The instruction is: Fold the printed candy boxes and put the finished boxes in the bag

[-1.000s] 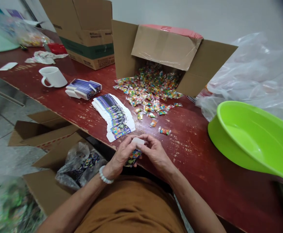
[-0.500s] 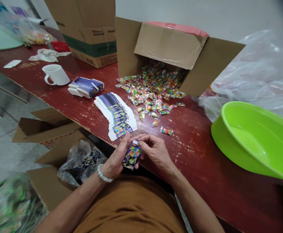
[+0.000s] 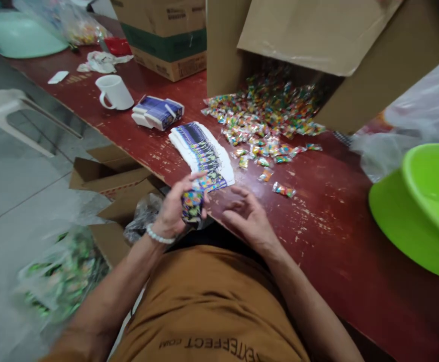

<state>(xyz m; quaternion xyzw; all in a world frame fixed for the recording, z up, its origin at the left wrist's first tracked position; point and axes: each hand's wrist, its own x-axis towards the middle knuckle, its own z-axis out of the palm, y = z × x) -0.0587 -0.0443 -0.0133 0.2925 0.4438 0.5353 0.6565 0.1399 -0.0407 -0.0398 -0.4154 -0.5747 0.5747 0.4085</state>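
My left hand [image 3: 176, 206], with a beaded bracelet at the wrist, is wrapped round a small printed candy box [image 3: 192, 205] at the table's near edge. Just right of it, my right hand [image 3: 249, 216] is apart from the box, its fingers loosely curled and spread with nothing between them. Beyond both hands lies a fanned row of flat printed cartons [image 3: 206, 158]. Several wrapped candies [image 3: 266, 136] spill from a tipped cardboard box [image 3: 294, 35], and one candy [image 3: 284, 189] lies nearest my right hand.
A stack of purple cartons [image 3: 159, 111] and a white mug [image 3: 114, 92] stand at the left on the red table [image 3: 317, 236]. A green basin [image 3: 411, 211] is at the right. Below left are open cardboard boxes [image 3: 109, 183], a bag of green packets [image 3: 64, 271] and a stool [image 3: 6, 103].
My right hand has let go of the candy box and moved away to the right. The left hand still holds it. The whole view has shifted.
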